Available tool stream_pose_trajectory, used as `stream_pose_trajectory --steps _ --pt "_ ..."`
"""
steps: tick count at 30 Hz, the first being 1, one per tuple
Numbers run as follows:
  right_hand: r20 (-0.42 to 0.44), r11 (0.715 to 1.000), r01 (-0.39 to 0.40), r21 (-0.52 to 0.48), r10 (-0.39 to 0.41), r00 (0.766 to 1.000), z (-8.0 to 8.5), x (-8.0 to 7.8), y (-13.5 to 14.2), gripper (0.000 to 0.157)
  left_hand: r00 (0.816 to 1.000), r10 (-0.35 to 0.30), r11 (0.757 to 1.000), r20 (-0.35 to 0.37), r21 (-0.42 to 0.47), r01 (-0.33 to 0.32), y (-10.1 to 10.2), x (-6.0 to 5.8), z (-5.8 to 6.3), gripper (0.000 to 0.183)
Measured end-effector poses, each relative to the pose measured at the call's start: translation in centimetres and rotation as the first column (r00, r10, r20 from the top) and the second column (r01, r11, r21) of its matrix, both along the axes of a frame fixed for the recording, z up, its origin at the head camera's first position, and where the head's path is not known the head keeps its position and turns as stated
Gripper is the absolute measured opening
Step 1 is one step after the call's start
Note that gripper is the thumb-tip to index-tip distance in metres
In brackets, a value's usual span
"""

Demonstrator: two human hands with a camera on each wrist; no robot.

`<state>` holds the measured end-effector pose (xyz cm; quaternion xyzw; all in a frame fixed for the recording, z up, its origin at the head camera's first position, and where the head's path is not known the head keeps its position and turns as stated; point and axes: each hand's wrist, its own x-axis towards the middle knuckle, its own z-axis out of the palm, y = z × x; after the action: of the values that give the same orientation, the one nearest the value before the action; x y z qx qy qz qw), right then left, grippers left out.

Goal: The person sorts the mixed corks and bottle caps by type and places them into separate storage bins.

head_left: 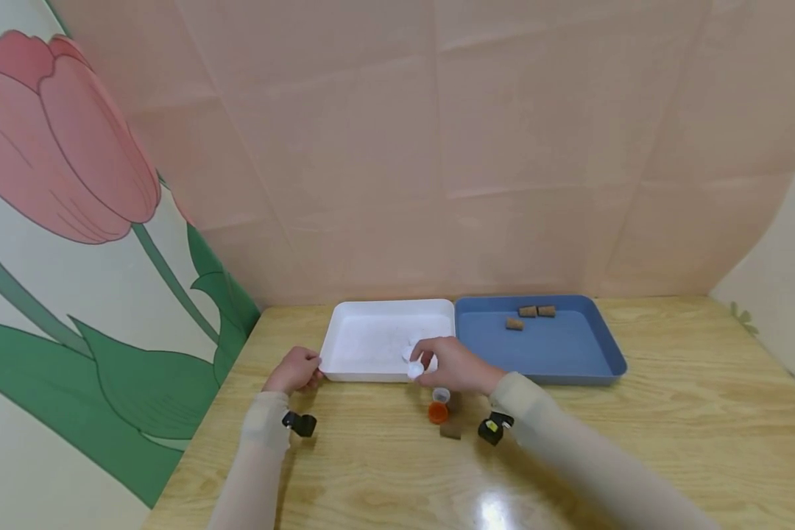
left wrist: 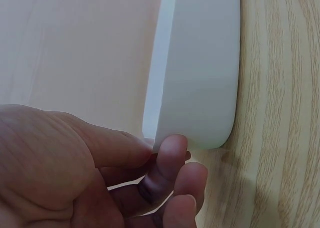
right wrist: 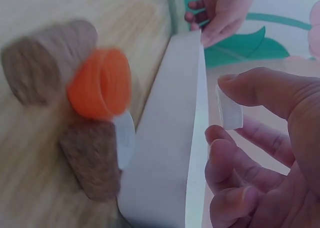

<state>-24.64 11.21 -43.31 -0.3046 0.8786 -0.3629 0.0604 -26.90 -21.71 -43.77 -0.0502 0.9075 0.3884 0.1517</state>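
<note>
My left hand (head_left: 296, 370) pinches the near-left corner of the white tray (head_left: 364, 340) between thumb and fingers; the left wrist view shows the tray wall (left wrist: 200, 77) close up. Over the near-right part of that tray, my right hand (head_left: 462, 366) holds a small white ribbed bottle cap (right wrist: 231, 112) between thumb and fingers. At least one more white cap (head_left: 407, 352) lies in the tray, partly covered by the hand. On the table below the right hand sit an orange cap (head_left: 438, 412), a pale cap (head_left: 441, 395) and a cork (head_left: 450, 430). A second cork (right wrist: 92, 160) shows in the right wrist view.
A blue tray (head_left: 536, 353) stands against the white one's right side, with three corks (head_left: 530, 312) inside. Behind both trays hangs a pinkish cloth (head_left: 437, 162). The wooden table (head_left: 689, 412) stretches right, and a tulip-painted wall (head_left: 73, 184) rises at the left.
</note>
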Motion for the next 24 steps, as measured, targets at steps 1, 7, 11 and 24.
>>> stream_pose_trajectory --steps 1,7,11,24 --pt "-0.016 1.0 0.005 0.006 -0.005 1.0 0.0 -0.3 -0.1 0.024 1.0 -0.001 1.0 -0.002 -0.001 0.001 0.0 0.0 0.0 0.03" --pt "-0.083 0.997 0.051 0.056 -0.046 0.995 0.2 -2.7 -0.8 0.026 1.0 -0.003 1.0 -0.007 0.003 0.003 0.0 -0.1 -0.1 0.029" --pt "-0.071 0.993 0.075 0.091 -0.069 0.995 0.4 -4.3 -1.5 0.028 1.0 0.002 1.0 -0.001 0.003 -0.002 0.0 -0.1 -0.1 0.029" --pt "0.01 0.979 0.129 0.158 -0.133 0.991 0.7 -7.6 -4.0 0.029 1.0 0.005 1.0 0.004 -0.002 -0.005 0.0 -0.3 -0.1 0.028"
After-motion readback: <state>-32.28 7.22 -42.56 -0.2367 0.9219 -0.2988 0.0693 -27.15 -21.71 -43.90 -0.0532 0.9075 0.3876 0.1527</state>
